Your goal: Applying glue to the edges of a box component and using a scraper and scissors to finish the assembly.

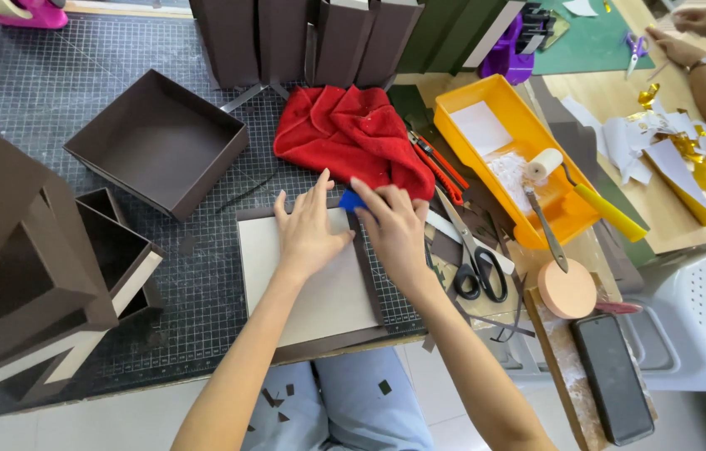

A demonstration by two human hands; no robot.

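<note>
Both hands are down on the pale board panel (319,288) with its dark brown paper border, lying on the desk (35,92) right in front of the person: the left hand (309,234) presses flat with fingers spread, while the right hand (394,230) pinches one small blue scraper (350,200) at the panel's top edge. It looks like smoothing the covering, so firm, even strokes seem called for. Just beyond the hands lies one red cloth (353,134); to their right, one pair of scissors (474,259) and one yellow tray (499,150) holding one roller (546,163).

Open brown box (156,142) upper left; dark phone screen (613,377) lower right.
</note>
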